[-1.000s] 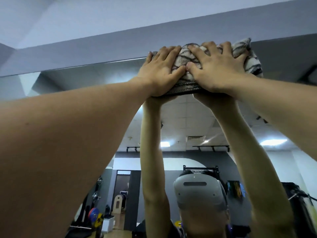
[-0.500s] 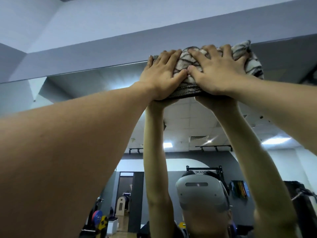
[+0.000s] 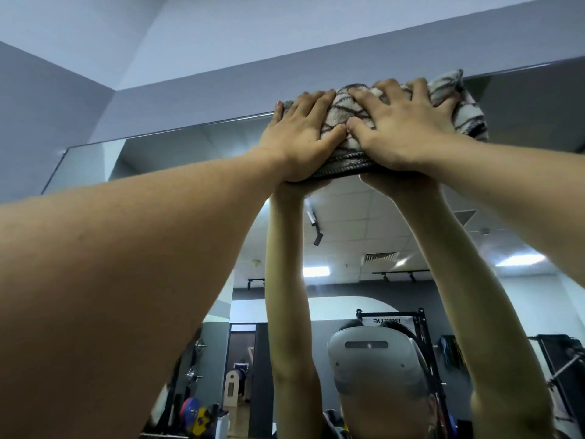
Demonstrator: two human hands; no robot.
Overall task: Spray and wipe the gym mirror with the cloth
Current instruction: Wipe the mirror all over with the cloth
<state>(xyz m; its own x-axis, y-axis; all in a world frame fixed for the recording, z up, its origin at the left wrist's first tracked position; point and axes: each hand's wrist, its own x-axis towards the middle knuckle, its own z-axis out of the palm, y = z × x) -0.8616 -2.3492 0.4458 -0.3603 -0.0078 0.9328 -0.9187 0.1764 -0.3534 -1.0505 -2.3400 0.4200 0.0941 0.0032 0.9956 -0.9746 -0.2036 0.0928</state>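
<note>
The left hand (image 3: pixel 299 136) and right hand (image 3: pixel 402 128) lie side by side, fingers spread flat, pressing the folded patterned cloth (image 3: pixel 345 122) against the gym mirror (image 3: pixel 196 147) at its top edge, both arms stretched overhead.

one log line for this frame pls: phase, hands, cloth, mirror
phase: wiping | left hand: flat, pressing cloth | right hand: flat, pressing cloth | cloth: bunched, at top edge of mirror | spray bottle: not in view

hands: 2 (image 3: pixel 300 137) (image 3: pixel 402 128) | cloth: 1 (image 3: pixel 345 122) | mirror: 1 (image 3: pixel 190 147) | ceiling lights: 2 (image 3: pixel 316 271)
</note>
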